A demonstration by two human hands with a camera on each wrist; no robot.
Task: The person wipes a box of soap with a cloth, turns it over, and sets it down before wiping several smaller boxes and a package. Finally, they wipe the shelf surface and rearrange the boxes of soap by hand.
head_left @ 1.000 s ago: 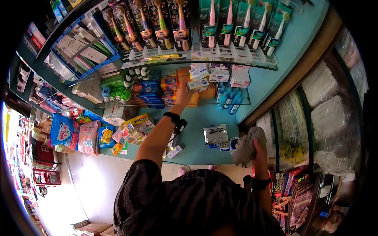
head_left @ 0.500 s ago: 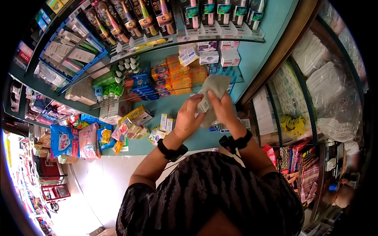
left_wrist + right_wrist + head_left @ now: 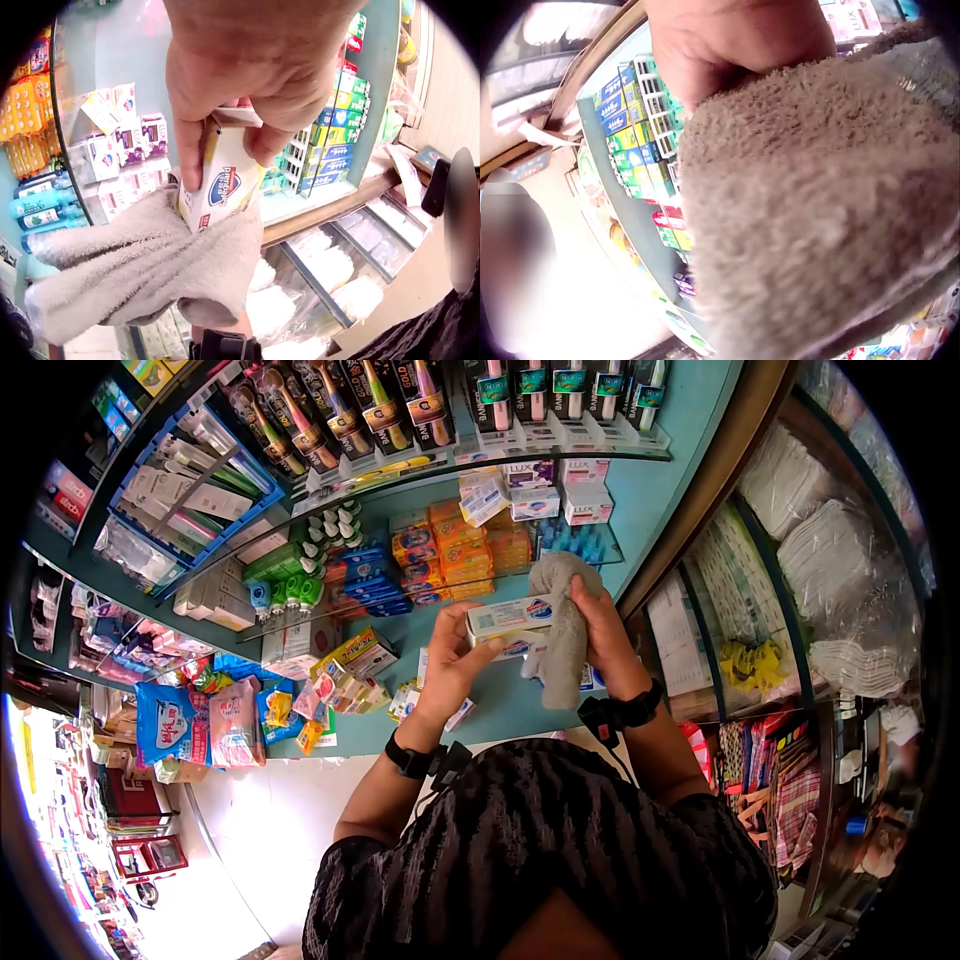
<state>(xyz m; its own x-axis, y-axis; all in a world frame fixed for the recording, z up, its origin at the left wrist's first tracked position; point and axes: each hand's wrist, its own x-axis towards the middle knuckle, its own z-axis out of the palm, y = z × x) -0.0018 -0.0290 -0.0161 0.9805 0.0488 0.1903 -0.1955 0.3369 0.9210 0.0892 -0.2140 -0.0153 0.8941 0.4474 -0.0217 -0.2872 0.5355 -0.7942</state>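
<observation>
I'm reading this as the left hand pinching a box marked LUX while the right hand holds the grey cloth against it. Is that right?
Not quite, the brand is wrong: the left wrist view shows the box in the left hand is marked Safeguard. The right hand does hold the grey cloth against it.

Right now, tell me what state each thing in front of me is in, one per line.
Fuzzy grey fabric cloth: bunched, held in the right grip
White rectangular cardboard Safeguard box: pinched in the left grip, against the cloth; flap closure unclear
Orange rectangular shiny-wrapped packs: stacked
Pink-and-white rectangular cardboard Lux boxes: stacked
Slim toothbrushes in black packaging: packaged, in a row
Yellow plastic-looking bundle: crumpled
</observation>
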